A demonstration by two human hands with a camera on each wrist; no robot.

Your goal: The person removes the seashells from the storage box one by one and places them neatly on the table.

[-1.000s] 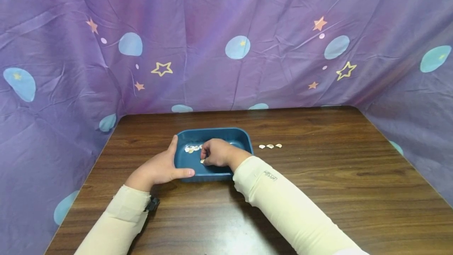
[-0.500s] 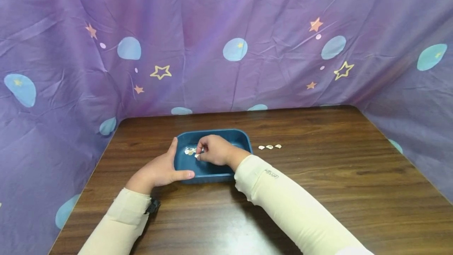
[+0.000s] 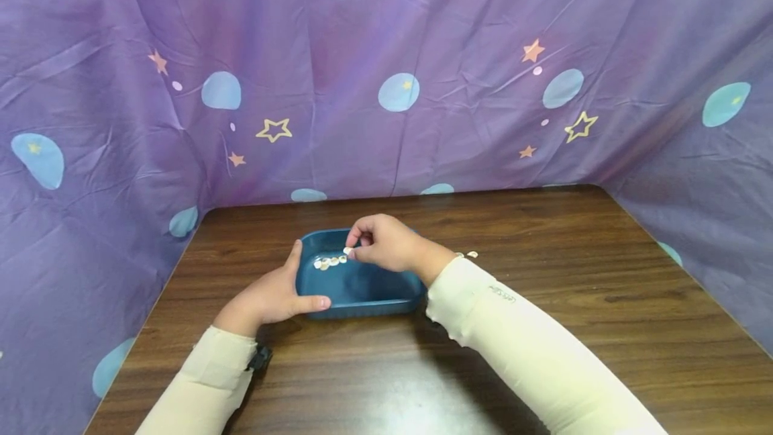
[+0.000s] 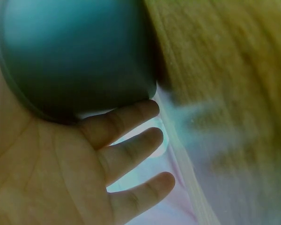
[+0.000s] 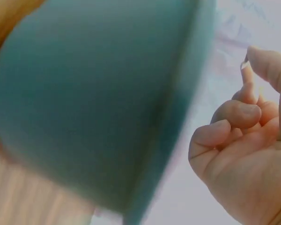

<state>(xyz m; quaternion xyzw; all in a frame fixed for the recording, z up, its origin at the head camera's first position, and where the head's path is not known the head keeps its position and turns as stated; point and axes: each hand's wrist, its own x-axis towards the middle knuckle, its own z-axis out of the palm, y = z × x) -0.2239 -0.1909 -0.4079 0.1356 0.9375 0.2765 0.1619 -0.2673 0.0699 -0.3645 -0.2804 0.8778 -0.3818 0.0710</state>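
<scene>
Purple cloth (image 3: 338, 39), printed with stars and rounded blue shapes, is hanging in creases behind a dark, wood-grained worktop (image 3: 604, 287). A person's right hand (image 3: 386, 244) is pinching a small shell (image 3: 347, 251), thumb and index finger clamped on it, the other fingers curling inward. That hand is reaching over a smooth blue tray (image 3: 368, 304) with rounded corners, which is sitting left of the worktop's middle, nearer the far edge. The left hand (image 3: 272, 293) is bracing the tray's left end, fingers lying fairly straight, thumb resting on the near rim. Pale sleeves (image 3: 519, 348) are covering both forearms.

The right hand and wrist are hiding part of the tray's far rim and partly covering the loose shells (image 3: 473, 254) lying on the worktop beyond its right end. Both wrist views are blurring the tray; whether the held shell is touching its floor is hard to tell. That shell is looking whitish and thin, just beside a short row of shells (image 3: 324, 264), cream and white with tan marks, lying inside the tray's left half.
</scene>
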